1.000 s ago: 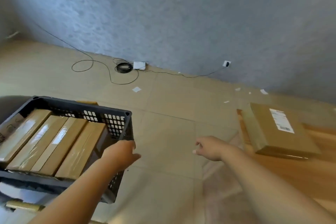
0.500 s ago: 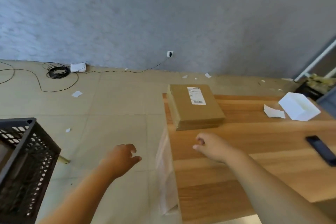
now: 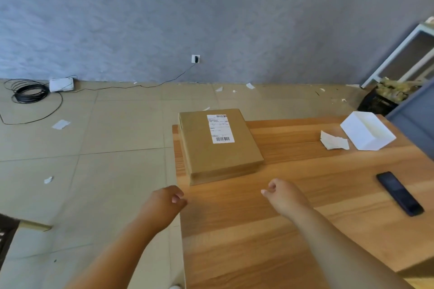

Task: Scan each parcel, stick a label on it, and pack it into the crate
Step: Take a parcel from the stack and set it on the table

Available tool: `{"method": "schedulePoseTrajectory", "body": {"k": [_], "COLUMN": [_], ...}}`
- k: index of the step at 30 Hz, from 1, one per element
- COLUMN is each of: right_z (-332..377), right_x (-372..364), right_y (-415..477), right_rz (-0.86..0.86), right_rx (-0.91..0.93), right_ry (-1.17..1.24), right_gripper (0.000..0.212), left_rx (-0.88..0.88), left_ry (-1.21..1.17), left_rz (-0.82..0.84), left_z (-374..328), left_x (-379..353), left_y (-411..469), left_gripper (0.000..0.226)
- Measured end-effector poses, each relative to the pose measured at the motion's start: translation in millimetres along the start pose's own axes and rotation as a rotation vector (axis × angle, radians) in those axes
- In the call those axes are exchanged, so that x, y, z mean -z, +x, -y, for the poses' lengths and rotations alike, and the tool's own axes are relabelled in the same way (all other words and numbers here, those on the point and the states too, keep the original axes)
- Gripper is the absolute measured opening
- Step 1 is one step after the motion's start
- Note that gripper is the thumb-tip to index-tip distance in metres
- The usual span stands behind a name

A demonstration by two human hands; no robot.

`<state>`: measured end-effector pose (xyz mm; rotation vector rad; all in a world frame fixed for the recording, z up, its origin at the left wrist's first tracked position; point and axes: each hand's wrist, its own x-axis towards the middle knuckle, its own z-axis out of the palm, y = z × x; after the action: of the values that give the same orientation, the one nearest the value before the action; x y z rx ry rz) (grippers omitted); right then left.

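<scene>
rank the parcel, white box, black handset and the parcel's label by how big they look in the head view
1. parcel, clearly largest
2. white box
3. black handset and label: roughly alike; the handset lies nearer the camera, so unranked

Both my arms stretched out ahead, both grips empty.

My left grip (image 3: pixel 164 202) sits at the end of a bare forearm that runs up from the lower left, back of the hand uppermost, fingers loosely curled under and holding nothing. My right grip (image 3: pixel 285 196) comes in from the lower right on a bare forearm, knuckles up, fingers loosely curled with their tips turned toward the left one, holding nothing. The two are level and apart.
</scene>
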<state>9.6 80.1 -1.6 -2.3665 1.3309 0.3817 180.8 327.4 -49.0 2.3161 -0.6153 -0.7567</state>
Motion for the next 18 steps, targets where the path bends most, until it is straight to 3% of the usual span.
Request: {"method": "schedulePoseTrajectory", "body": {"k": [8,12,16,18], "right_z": [18.3,15.9,5.8,-3.8], "right_x": [4.2,2.8,5.3,12.0], "right_y": [79.0,115.5,144.6,156.6], "right_rz": [0.004,0.113,0.144,0.140], "right_rx": [0.011,0.083,0.194,0.196], "right_ry": [0.295,0.374,0.431,0.426], "right_gripper": [0.076,0.086,0.063,0.065], "left_rx": [0.103,0.133,0.187,0.227], "left_ry": [-0.132,-0.265,-0.300,-0.302], "left_rz": [-0.093,-0.061,-0.183,-0.269], "left_z": [-37.0,-48.0,-60.7,-70.9], "left_x": [-11.8,-24.5,-41.8,-54.3], "left_y": [79.2,92.6,92.5,87.6], "left_gripper": [0.070,0.050,0.037,0.038]}}
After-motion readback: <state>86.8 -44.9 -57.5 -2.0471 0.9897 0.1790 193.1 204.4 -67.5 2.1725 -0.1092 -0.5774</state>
